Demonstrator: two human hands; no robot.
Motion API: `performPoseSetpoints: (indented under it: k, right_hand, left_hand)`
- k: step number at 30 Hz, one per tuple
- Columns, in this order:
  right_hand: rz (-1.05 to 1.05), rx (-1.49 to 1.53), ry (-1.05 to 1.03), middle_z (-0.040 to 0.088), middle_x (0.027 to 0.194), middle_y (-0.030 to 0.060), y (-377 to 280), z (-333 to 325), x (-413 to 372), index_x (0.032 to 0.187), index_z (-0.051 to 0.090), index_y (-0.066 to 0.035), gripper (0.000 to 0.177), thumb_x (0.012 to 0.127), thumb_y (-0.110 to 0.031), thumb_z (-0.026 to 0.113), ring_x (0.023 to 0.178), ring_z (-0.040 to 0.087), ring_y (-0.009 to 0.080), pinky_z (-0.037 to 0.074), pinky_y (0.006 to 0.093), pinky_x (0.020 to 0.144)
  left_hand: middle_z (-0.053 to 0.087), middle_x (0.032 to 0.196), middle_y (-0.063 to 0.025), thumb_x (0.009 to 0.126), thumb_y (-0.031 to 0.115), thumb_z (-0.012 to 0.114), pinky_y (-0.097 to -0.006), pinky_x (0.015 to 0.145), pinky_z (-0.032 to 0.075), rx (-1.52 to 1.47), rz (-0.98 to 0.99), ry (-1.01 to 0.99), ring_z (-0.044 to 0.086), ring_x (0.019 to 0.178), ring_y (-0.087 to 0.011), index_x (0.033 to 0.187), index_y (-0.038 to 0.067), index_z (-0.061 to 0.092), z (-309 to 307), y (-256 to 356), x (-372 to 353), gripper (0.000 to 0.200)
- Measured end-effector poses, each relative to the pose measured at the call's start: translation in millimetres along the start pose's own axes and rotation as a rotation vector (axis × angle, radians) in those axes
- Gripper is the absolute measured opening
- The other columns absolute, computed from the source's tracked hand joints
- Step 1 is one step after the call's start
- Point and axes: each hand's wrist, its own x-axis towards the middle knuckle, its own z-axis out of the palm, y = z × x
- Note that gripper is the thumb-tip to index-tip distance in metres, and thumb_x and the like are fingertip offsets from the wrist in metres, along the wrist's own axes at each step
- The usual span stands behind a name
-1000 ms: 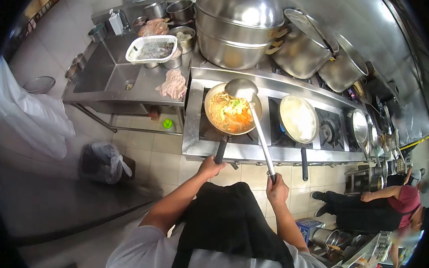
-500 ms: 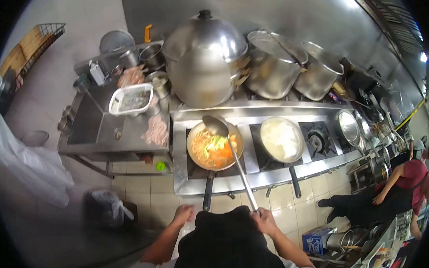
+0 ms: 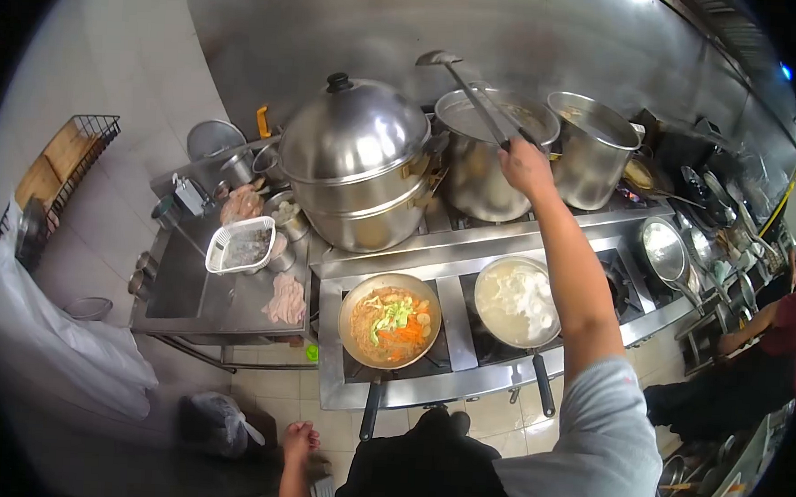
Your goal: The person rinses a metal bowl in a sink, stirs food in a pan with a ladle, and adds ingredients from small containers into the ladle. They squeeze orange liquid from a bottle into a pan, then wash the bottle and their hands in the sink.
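Note:
High over the tall stock pot [image 3: 487,186], my right hand [image 3: 525,168] grips the handle of a long metal ladle [image 3: 438,60]. The ladle's head is raised above the pot's far left rim. Another long-handled utensil lies across the pot opening near my hand. My left hand [image 3: 301,440] hangs low, left of the wok handle, its fingers curled with nothing visible in them. A wok [image 3: 347,336] on the front left burner holds noodles, orange shreds and pale green vegetable pieces [image 3: 395,313]. Beside it, a second pan [image 3: 480,311] contains pale liquid with white foam.
A large lidded steamer [image 3: 354,143] stands behind the wok, and another stock pot [image 3: 591,169] is at the right. Raw meat [image 3: 285,298] and a white basket [image 3: 241,245] sit on the sink counter. A co-worker [image 3: 742,375] in a dark apron is at far right.
My right hand has lifted the ladle out of the wok and carried it up and forward over the stock pot. My left hand has moved lower and to the left.

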Motion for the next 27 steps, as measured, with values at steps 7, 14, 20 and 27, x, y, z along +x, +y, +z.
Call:
performPoseSetpoints:
  k: [7,14,20,27]
  right_hand:
    - [-0.018,-0.170,-0.152,0.065,0.098,0.0204,31.6,67.3,74.5,0.110,0.057,-0.010,0.027,0.089,-0.013,0.040,0.094,0.064,0.0380,0.051,0.0464,0.079]
    - [-0.118,-0.212,-0.091,0.066,0.106,0.0126,35.9,93.1,83.7,0.106,0.064,-0.007,0.025,0.085,-0.016,0.053,0.098,0.064,0.0302,0.054,0.0413,0.078]
    - [-0.124,-0.342,-0.117,0.065,0.113,0.0108,-8.7,18.3,45.3,0.100,0.069,-0.007,0.025,0.082,-0.019,0.057,0.098,0.064,0.0325,0.053,0.0407,0.081]
    - [-0.416,0.730,-0.539,0.066,0.081,0.0091,-35.6,-98.5,-185.6,0.114,0.058,-0.006,0.041,0.085,-0.034,0.065,0.071,0.063,0.0234,0.050,0.0351,0.065]
  left_hand:
    - [0.060,0.066,-0.0084,0.087,0.021,0.061,-0.0299,0.039,0.048,-0.067,-0.102,0.197,0.057,0.048,-0.0166,0.089,0.006,0.054,11.1,-40.0,-32.6,0.017]
    - [0.060,0.065,-0.0082,0.087,0.018,0.061,-0.0310,0.039,0.048,-0.047,-0.081,0.157,0.056,0.047,-0.0170,0.088,0.007,0.053,55.2,-6.0,-62.1,0.013]
    - [0.058,0.068,-0.0042,0.091,0.027,0.062,-0.0239,0.050,0.045,0.090,0.538,0.008,0.054,0.055,-0.0113,0.093,0.005,0.056,98.0,124.8,-82.5,0.024]
    - [0.059,0.074,-0.0066,0.086,0.017,0.065,-0.0259,0.063,0.047,0.083,0.783,-0.321,0.057,0.065,-0.0139,0.097,-0.001,0.056,125.5,199.1,-111.9,0.022]
